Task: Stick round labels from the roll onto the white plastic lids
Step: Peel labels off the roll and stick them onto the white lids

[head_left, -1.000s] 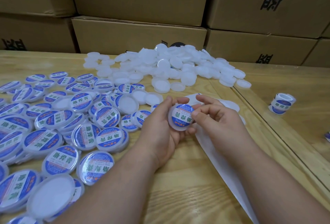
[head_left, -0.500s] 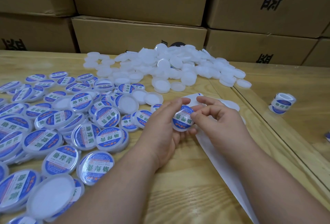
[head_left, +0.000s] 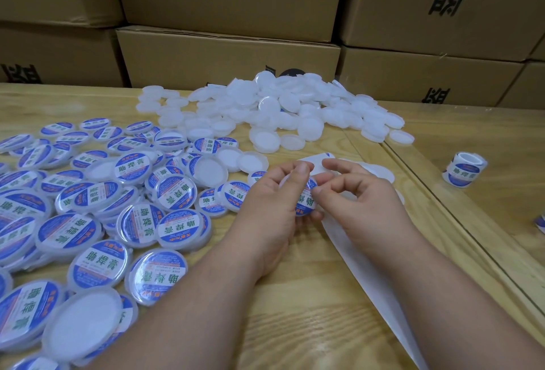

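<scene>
Head view: a white lid (head_left: 305, 198) bearing a round label is held edge-on above the bench (head_left: 295, 296) in the left hand (head_left: 271, 207), while the right hand (head_left: 362, 201) pinches its rim. A crease or bubble could be pressed in if rubbed unevenly.

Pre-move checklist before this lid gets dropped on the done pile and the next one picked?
1. Left hand holds the lid: ok.
2. Label on lid: ok; pressed flat: cannot tell.
3. Right hand fingertips at lid edge: ok.
4. Pile of blank lids in reach: ok.
5. Label roll standing at far right: ok.
6. Backing strip under right forearm, labels left on it: cannot tell.
</scene>
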Motion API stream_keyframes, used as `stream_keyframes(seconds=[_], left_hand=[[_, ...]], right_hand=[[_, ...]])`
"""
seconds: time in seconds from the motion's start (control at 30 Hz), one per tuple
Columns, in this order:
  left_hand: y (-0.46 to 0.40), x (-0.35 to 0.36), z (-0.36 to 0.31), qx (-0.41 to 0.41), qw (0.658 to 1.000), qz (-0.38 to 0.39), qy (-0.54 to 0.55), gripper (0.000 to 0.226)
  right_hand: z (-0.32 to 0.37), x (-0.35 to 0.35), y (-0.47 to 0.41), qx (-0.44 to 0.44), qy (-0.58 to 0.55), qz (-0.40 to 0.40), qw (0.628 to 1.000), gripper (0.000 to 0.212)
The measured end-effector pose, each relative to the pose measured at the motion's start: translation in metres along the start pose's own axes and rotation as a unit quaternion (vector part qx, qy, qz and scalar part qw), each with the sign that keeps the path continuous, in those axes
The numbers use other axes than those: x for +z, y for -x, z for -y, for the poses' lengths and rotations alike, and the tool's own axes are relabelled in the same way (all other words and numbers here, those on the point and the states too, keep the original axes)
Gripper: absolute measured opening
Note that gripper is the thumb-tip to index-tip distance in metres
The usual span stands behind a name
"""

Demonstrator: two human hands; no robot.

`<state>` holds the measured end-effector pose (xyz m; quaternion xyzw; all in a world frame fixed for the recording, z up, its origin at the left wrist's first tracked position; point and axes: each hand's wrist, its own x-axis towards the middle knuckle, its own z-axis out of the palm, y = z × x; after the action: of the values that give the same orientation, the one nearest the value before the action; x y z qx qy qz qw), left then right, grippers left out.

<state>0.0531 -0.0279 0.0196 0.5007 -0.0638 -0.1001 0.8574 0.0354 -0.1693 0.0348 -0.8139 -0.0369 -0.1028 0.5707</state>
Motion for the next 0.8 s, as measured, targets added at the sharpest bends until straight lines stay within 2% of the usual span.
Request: stream_keyframes(seconds=[0.27, 0.47, 0.8], left_hand=[[-0.005, -0.0055, 0.0072, 0.026, 1.0, 0.005, -0.016, 0.008], [-0.0058, -0.0066, 0.0081, 0.028, 0.999, 0.014, -0.008, 0.018], [-0.0037, -0.0047, 0.0055, 0.01, 0.999, 0.038, 0.021, 0.022]], right_hand=[[0.0015, 0.0004, 0.0011, -0.006, 0.016, 0.001, 1.0, 0.027], [0.0008, 0.0015, 0.0014, -0.01, 0.023, -0.02, 0.999, 0.03], [-0.0044, 0.0029, -0.0015, -0.01, 0.048, -0.085, 0.995, 0.012]])
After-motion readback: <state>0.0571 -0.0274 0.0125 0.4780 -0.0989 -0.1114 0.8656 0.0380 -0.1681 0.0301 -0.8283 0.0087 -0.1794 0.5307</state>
